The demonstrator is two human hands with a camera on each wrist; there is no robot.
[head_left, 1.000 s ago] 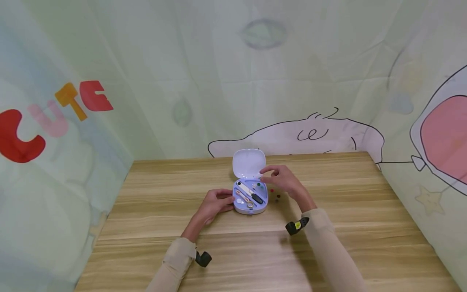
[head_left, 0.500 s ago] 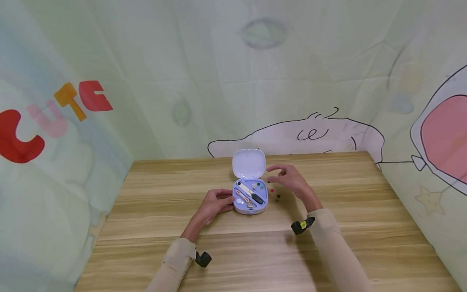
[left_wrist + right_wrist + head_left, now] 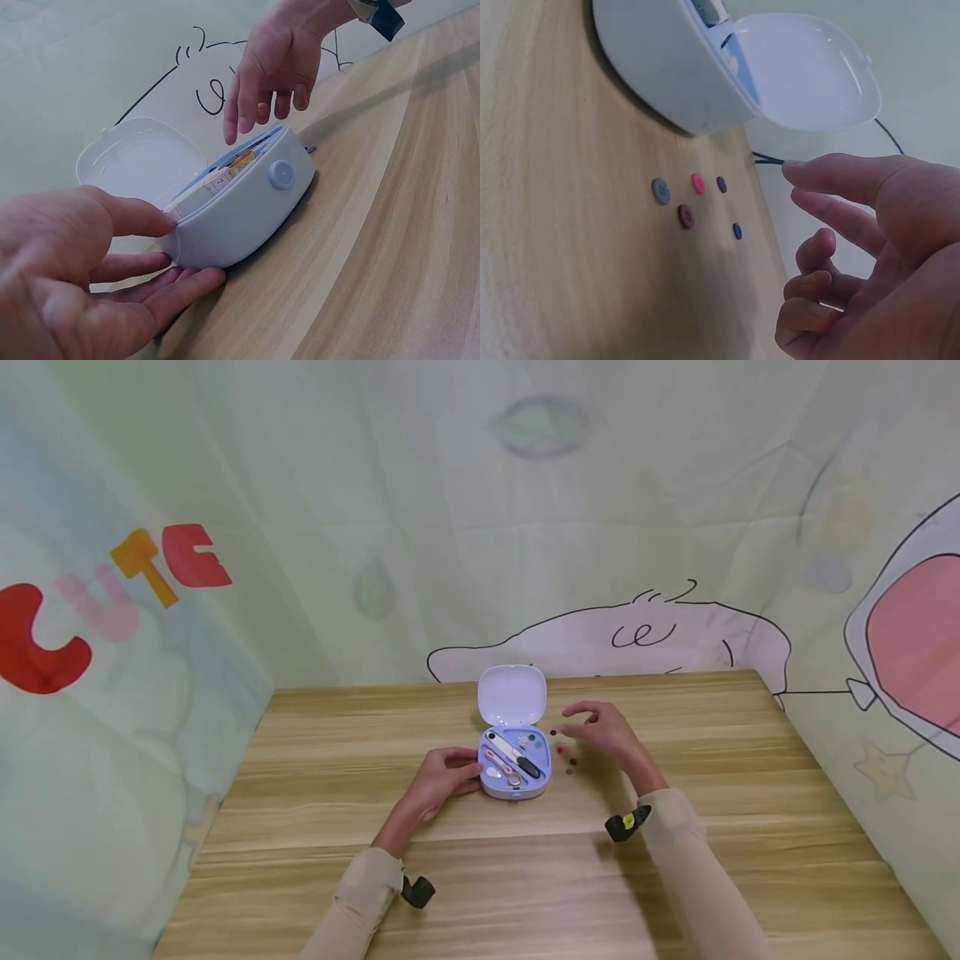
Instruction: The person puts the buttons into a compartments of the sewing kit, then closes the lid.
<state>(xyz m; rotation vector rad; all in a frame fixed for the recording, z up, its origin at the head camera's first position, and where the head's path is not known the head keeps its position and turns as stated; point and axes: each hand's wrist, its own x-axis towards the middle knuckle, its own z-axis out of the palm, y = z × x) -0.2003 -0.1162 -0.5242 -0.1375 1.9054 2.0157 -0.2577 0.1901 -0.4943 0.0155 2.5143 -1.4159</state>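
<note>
In the head view, a pale blue sewing box [image 3: 515,793] stands on the table with its white lid [image 3: 512,695] tipped back. My left hand [image 3: 438,781] holds its left side, the thumb [image 3: 146,217] on the rim and other fingers low against the wall. Inside lie a white tool with a black end [image 3: 528,768], a gold-coloured ring [image 3: 513,780], and green buttons [image 3: 532,738]. A strip of measuring tape [image 3: 219,180] shows in the left wrist view. My right hand [image 3: 603,731] hovers right of the box, thumb and index finger apart, nothing between them.
Several loose buttons lie on the table right of the box: a pink one [image 3: 697,183], a grey one [image 3: 661,190], a maroon one [image 3: 685,217] and a blue one [image 3: 737,231] among them. A printed curtain [image 3: 375,527] hangs behind the table [image 3: 337,718].
My right hand has drawn away from the box's back right corner, to the right, uncovering a dark button on the table. My left hand has stayed on the box.
</note>
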